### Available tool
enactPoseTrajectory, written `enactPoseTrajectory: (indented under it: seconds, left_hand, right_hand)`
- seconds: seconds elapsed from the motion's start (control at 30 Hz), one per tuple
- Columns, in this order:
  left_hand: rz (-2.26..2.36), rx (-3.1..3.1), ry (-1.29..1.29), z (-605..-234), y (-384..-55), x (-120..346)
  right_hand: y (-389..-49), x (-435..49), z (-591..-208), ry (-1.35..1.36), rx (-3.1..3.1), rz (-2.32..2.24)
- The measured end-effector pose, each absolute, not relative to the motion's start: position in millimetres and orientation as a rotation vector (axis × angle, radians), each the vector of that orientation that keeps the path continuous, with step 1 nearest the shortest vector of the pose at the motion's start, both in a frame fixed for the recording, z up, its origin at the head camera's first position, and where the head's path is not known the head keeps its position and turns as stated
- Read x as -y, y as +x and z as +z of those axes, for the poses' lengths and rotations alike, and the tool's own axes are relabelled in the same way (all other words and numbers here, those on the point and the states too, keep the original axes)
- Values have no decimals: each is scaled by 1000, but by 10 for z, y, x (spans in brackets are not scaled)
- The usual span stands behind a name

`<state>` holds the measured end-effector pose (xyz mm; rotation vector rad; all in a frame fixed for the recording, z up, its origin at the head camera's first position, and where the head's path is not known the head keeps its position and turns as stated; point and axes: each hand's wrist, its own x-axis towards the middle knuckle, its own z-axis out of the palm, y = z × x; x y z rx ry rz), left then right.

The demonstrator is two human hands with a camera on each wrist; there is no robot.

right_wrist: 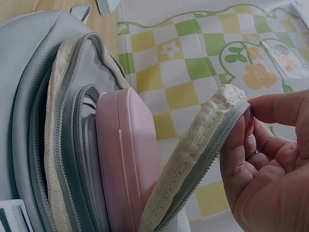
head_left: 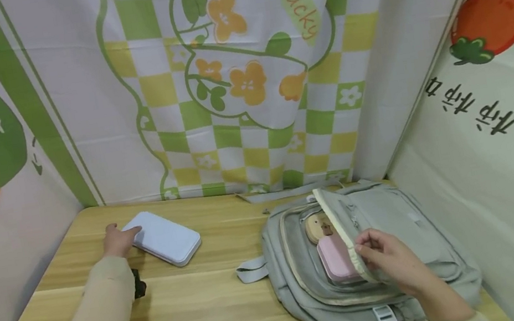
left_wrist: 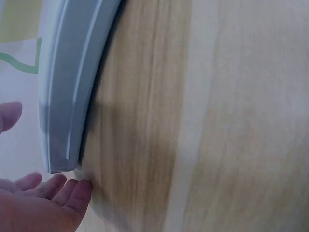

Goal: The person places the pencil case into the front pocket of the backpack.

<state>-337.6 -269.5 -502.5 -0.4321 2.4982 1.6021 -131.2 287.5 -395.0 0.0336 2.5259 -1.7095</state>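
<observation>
A flat pale blue case [head_left: 163, 238] with rounded corners lies on the table at the left. My left hand [head_left: 119, 240] is at its far left end, thumb over the top. In the left wrist view the fingers [left_wrist: 77, 195] are nearly straight, just off the end of the case. My right hand [head_left: 394, 259] pinches the cream-edged, zippered flap [right_wrist: 193, 150] of a grey-green backpack [head_left: 283, 280] and holds it up. Inside the pocket sit a pink case [right_wrist: 128, 154] and a round beige item [head_left: 317, 228] with a small animal face, partly hidden behind the flap.
The backpack lies on its back on the wooden table [head_left: 201, 315], a strap loop [head_left: 252, 269] sticking out to its left. Another strap [head_left: 282, 194] runs along the back edge. Printed cloth [head_left: 164, 85] hangs at the back, with more cloth on both sides.
</observation>
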Motion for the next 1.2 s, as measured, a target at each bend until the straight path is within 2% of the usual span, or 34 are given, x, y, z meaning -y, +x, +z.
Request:
enactPoseTrajectory:
  seconds: [0.53, 0.87, 1.2]
  left_hand:
    - [1156, -2686, -203, -4956, -3259, 2745]
    - [1439, -2548, -304, -5117, -3155, 2739]
    - [1347, -2556, -318, -5055, -3022, 2614]
  right_hand:
    - [-1315, -2851, -3895, 64, -2526, -1695]
    - [-1326, -2853, -3927, 39, -2523, -1703]
    - [-1313, -2823, -3964, 26, -2530, -1737]
